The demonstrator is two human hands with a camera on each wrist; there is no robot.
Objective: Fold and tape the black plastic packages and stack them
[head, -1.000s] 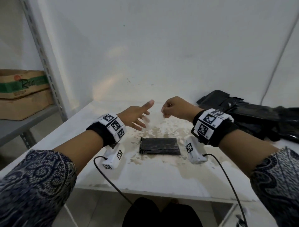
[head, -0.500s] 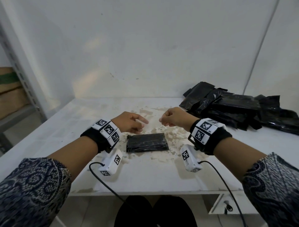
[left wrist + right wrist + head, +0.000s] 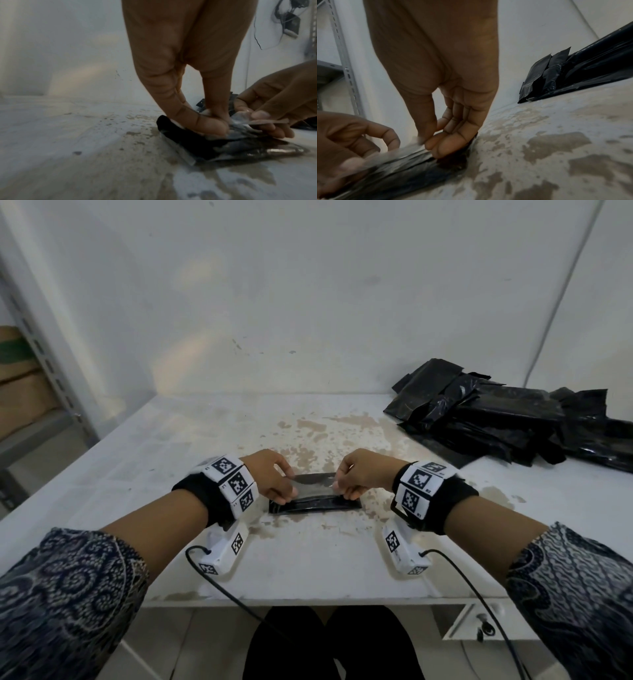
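A folded black plastic package [image 3: 317, 503] lies flat on the white table [image 3: 137, 467] in front of me. A strip of clear tape [image 3: 313, 486] is stretched just above it between both hands. My left hand [image 3: 274, 481] pinches the strip's left end with thumb and fingertips [image 3: 211, 126]. My right hand [image 3: 356, 477] pinches the right end of the tape [image 3: 412, 147], its lower fingers [image 3: 447, 147] touching the package [image 3: 412, 174]. The package [image 3: 223, 146] is partly hidden under both hands.
A loose heap of black plastic packages [image 3: 507, 422] lies at the table's back right, near the wall. A grey metal shelf [image 3: 30, 378] with cardboard boxes stands to the left. Cables hang from both wrists over the table's front edge.
Both hands came down from above the table to the package. They now hold a clear tape strip stretched between them; earlier the left hand was open and apart.
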